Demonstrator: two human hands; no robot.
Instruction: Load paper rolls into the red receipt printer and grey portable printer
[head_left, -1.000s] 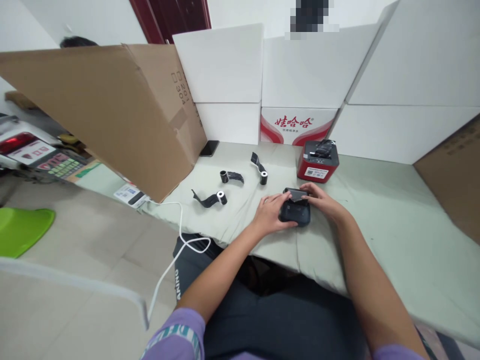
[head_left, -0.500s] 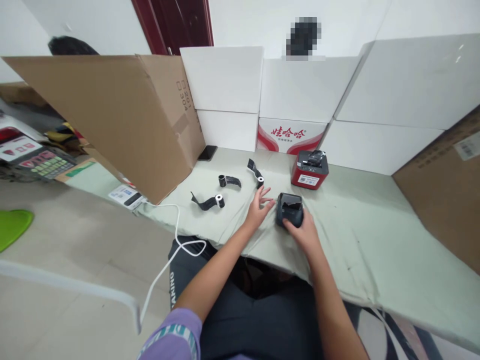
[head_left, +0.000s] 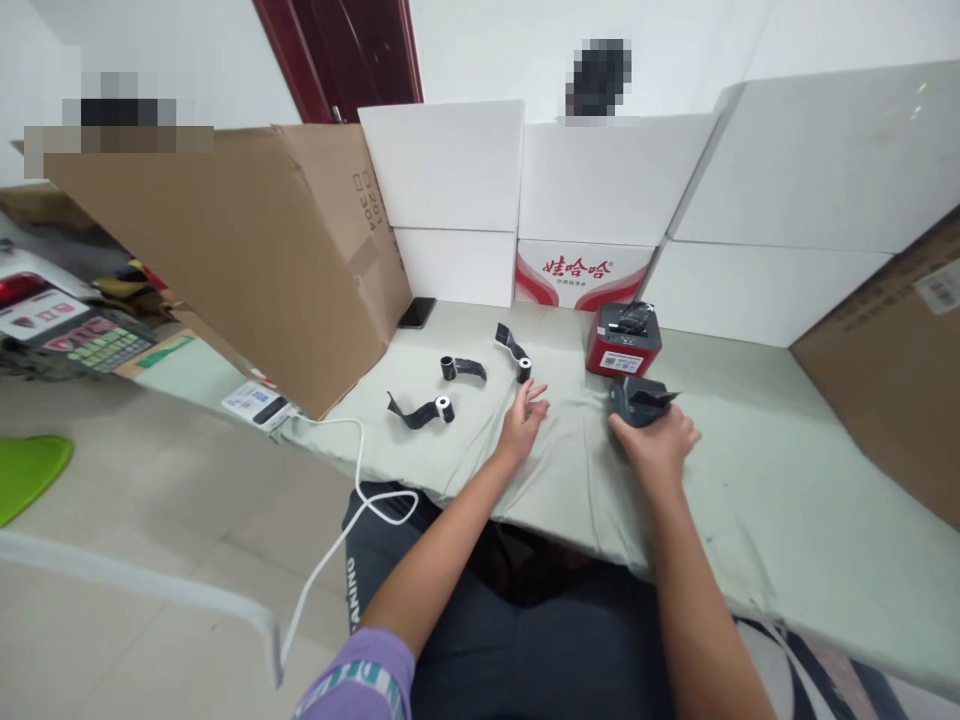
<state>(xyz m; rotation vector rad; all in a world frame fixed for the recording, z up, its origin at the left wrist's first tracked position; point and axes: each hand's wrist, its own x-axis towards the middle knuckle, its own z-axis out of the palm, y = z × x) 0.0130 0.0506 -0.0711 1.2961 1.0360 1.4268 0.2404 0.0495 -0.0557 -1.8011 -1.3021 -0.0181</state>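
Observation:
My right hand (head_left: pixel 660 445) grips a small dark receipt printer (head_left: pixel 634 402), thumb on its near left side and fingers round the right. From its top sticks a black paper strip. The printer is tilted, just in front of a red receipt printer (head_left: pixel 622 342) that also has black paper on top. My left hand (head_left: pixel 523 420) rests over the cloth with fingers apart, holding nothing. Just beyond its fingertips stands a black paper roll (head_left: pixel 524 371) with a loose tail. Two more rolls, a middle roll (head_left: pixel 448 369) and a near roll (head_left: pixel 445 408), lie to the left.
A large brown carton (head_left: pixel 255 260) stands at the left, with a phone (head_left: pixel 418 312) beside it. White boxes (head_left: pixel 442 165) wall off the back; another brown carton (head_left: pixel 900 380) is at the right. A white cable (head_left: pixel 360 450) hangs over the table's front edge.
My right hand has carried the dark printer to the right and slightly back, tilting it, towards the red printer. My left hand has stayed near the rolls, now apart from the printer.

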